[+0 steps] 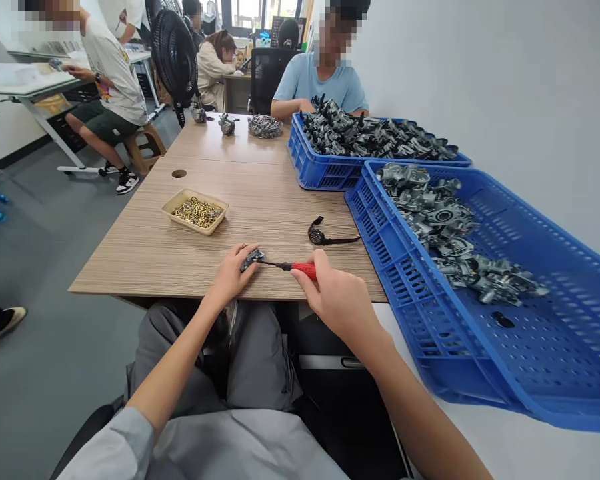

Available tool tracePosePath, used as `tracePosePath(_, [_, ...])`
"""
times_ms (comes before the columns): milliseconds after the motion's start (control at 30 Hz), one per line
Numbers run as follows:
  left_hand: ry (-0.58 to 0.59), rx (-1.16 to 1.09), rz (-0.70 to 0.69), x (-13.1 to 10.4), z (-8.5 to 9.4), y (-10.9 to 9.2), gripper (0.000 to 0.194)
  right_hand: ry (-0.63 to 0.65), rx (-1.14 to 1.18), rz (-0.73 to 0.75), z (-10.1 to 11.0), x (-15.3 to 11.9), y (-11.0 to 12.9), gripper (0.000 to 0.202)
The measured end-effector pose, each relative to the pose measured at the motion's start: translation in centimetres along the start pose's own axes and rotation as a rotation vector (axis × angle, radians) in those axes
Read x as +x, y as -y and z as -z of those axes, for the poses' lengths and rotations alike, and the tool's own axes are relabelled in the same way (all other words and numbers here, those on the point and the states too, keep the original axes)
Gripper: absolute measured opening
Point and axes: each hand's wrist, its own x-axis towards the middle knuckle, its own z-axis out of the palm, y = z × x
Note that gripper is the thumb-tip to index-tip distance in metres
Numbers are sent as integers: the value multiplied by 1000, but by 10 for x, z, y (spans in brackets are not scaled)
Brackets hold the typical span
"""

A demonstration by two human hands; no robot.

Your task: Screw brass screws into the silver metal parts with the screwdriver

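Metal casting (251, 259): bench's (260, 200) 6 o'clock side, pinched by the left hand (231, 273) — likely rigid, fairly light; best held by its sides.
Screwdriver (304, 269): clasped in the right hand (343, 299), shaft at the casting's 3 o'clock.
Wristwatch (317, 236): 2 o'clock.
Hands: apart.
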Motion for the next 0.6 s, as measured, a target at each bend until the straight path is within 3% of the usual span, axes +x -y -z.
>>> tracePosePath(167, [10,-12,9,0,0,2,46,33,307,207,7,-2,-10,20])
tracePosePath(267, [-2,-20,4,0,-1,2,45,-5,165,100,1,1,-7,13])
tracePosePath(367, [-10,-26,2,1,-2,2,45,-42,-44,-52,-5,3,-1,28])
tracePosePath(433, [-13,-26,1,1,-2,2,45,-34,-53,-66,-5,4,-1,30])
tracePosePath(600, [-15,-32,1,0,-2,2,45,34,325,159,5,1,-10,19])
